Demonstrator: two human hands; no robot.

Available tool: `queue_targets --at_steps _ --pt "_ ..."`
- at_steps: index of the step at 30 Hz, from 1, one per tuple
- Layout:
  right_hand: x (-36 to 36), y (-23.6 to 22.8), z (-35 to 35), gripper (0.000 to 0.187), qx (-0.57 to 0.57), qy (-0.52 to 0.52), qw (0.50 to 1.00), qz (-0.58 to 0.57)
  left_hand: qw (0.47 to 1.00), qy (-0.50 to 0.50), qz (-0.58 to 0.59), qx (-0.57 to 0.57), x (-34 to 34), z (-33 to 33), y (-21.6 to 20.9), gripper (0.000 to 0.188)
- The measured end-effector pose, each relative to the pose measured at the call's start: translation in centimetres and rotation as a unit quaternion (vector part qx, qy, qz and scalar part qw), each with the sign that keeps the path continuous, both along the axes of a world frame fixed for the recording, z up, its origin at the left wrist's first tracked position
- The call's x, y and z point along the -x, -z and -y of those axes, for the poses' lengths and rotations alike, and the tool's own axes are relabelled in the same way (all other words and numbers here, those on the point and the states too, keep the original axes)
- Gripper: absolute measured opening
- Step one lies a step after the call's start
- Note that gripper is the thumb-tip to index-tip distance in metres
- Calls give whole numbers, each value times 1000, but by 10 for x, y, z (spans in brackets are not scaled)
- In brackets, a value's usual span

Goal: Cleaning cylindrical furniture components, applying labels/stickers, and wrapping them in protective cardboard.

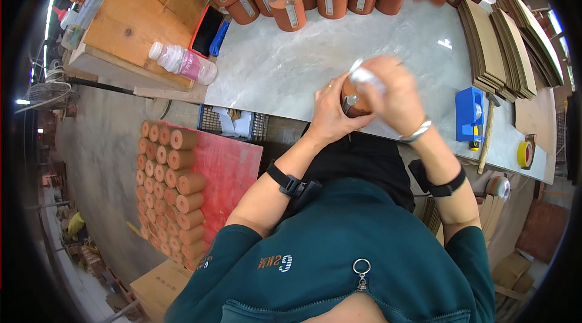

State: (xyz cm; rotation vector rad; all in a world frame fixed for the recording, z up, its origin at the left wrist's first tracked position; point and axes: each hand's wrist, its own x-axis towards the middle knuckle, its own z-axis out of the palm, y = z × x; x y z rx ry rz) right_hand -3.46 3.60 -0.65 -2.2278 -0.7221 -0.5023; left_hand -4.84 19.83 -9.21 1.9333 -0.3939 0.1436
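Observation:
My left hand (329, 112) is closed around a reddish-brown cylinder (359, 104) at the table's near edge, in front of my body. A short metal piece (348, 103) shows on the cylinder's side. Over its far top, my right hand (393, 89) is blurred by motion, its fingers curled round a whitish, shiny object (367, 75) whose kind I cannot make out. Part of the cylinder is hidden by both hands. Similar cylinders with metal strips (288, 9) stand stacked at the table's far side.
A plastic bottle (183, 62) lies at the left. Cardboard stacks (485, 47), a blue tape dispenser (468, 114), a hammer (487, 135) and a yellow tape roll (525, 154) sit at the right. Plain cylinders (182, 159) lie piled on a red board (233, 165) lower left.

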Motion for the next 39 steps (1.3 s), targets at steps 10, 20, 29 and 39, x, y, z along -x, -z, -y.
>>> queue_targets --at_steps 10,20,29,39 --pt "21 -57 30 70 218 -35 959 -175 989 -67 127 -41 27 -2 -30 92" --pt "11 -27 24 80 299 -47 935 -187 973 -105 202 -49 31 -1 -12 75" --pt "61 0 23 85 143 29 972 -182 966 -114 231 -35 31 3 -14 70" --pt "78 12 9 89 93 32 977 -187 969 -106 224 -25 33 1 -11 67"
